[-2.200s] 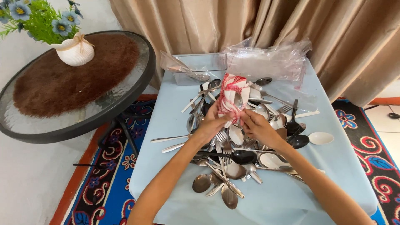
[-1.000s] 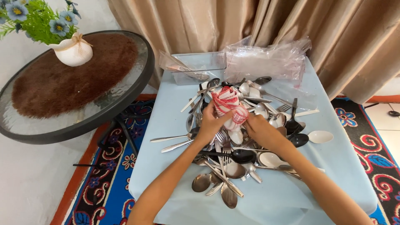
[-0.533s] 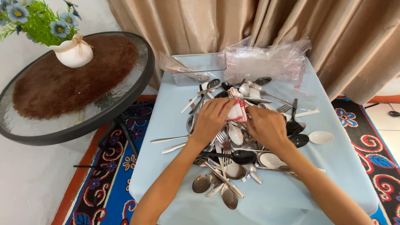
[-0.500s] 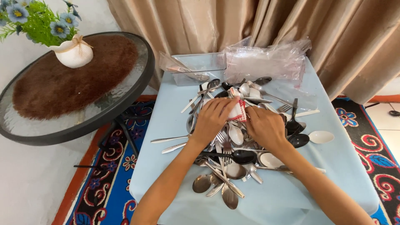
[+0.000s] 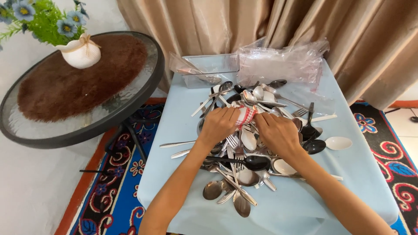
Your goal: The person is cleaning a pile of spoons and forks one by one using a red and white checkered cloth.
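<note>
A red-and-white checked cloth [image 5: 246, 115] lies low on a heap of metal and plastic cutlery [image 5: 244, 174] on a light blue table [image 5: 183, 130]. My left hand [image 5: 219, 125] grips the cloth's left end with fingers curled over it. My right hand [image 5: 276, 130] presses on its right end, fingers bent down onto the pile. Most of the cloth is hidden under my fingers. Spoons, forks and ladles lie all around both hands, with a black ladle [image 5: 254, 162] just below them and a white plastic spoon [image 5: 338, 143] to the right.
A clear plastic tray [image 5: 210, 69] and crumpled clear plastic bags [image 5: 283, 65] sit at the table's far edge before a beige curtain [image 5: 261, 26]. A round glass side table [image 5: 78, 93] with a brown mat and white flower vase [image 5: 81, 53] stands left. A patterned rug [image 5: 113, 191] covers the floor.
Both hands have brought the cloth down from held up above the heap onto the cutlery, and it is now bunched small between them.
</note>
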